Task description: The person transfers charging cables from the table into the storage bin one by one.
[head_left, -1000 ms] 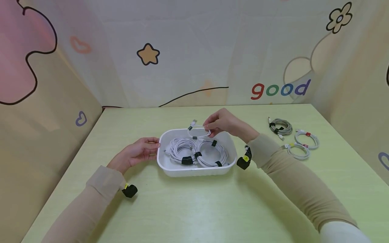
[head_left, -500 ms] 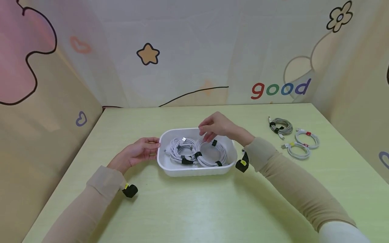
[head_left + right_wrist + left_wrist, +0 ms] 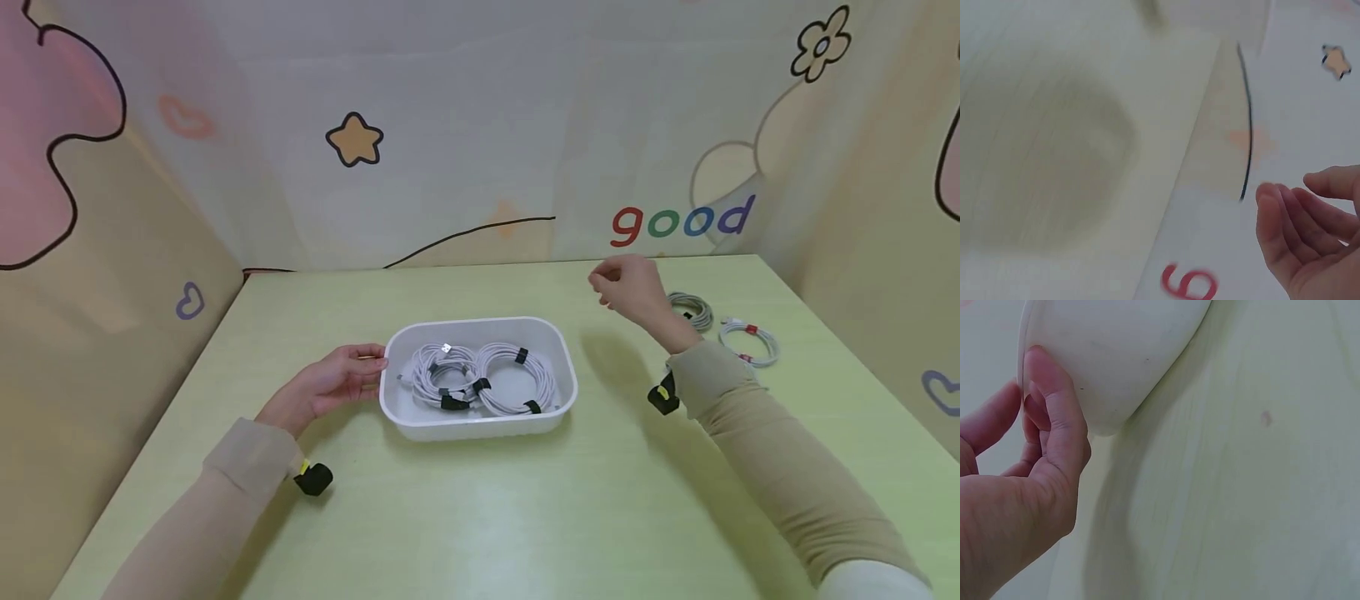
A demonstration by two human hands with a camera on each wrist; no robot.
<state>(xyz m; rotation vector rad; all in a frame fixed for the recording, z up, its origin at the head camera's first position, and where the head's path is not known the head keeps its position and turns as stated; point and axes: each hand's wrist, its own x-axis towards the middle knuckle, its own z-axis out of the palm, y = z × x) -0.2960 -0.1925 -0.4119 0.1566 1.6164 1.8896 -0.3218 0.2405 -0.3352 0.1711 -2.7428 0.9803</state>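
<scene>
The left hand (image 3: 330,385) pinches the tub (image 3: 480,430) by its rim, likely so it won't slide. White cords (image 3: 546,382) lie inside, looped with black ties (image 3: 455,403), probably against tangles. The right hand (image 3: 633,290) is up, fingers bent, gap narrow, holding nothing.

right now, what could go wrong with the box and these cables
The left hand pinches only one end of the box, so a tug could tilt or drag it. Inside, the white cables overlap, so lifting one might snag another. The right arm hides part of the grey cable in the head view, so that might get bumped.
</scene>
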